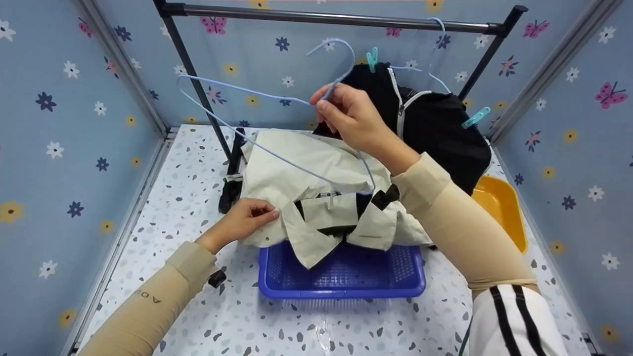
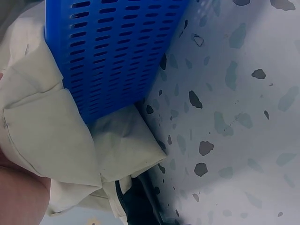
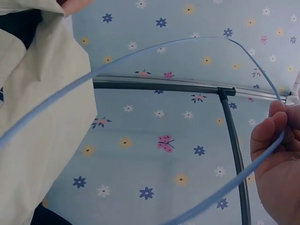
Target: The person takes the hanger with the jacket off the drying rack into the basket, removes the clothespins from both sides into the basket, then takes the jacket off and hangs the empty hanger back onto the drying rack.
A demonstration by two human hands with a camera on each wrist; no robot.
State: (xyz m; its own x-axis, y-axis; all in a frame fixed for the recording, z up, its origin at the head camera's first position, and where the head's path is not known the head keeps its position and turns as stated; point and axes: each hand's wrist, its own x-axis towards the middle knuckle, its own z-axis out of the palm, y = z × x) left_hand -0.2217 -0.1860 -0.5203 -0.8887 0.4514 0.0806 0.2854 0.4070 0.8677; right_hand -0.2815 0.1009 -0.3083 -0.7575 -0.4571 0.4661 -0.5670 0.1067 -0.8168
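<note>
While R hand (image 1: 353, 121) grips hanger (image 1: 257, 91), sleeve (image 1: 148, 306) reads "AOU"

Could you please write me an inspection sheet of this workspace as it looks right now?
Surface: white speckled floor, bare in front of the basket.
Job's things: pale blue wire hanger held up by its neck; its lower end is inside the cream shirt, which is draped over the blue basket.
Clutter: black garment pegged on a second hanger on the rail; yellow tub behind the right forearm.
Grips: right hand pinches the hanger's neck; left hand grips the shirt's edge.
Cables: nothing seen.
Surroundings: blue walls with flower and butterfly print; black rack frame.
</note>
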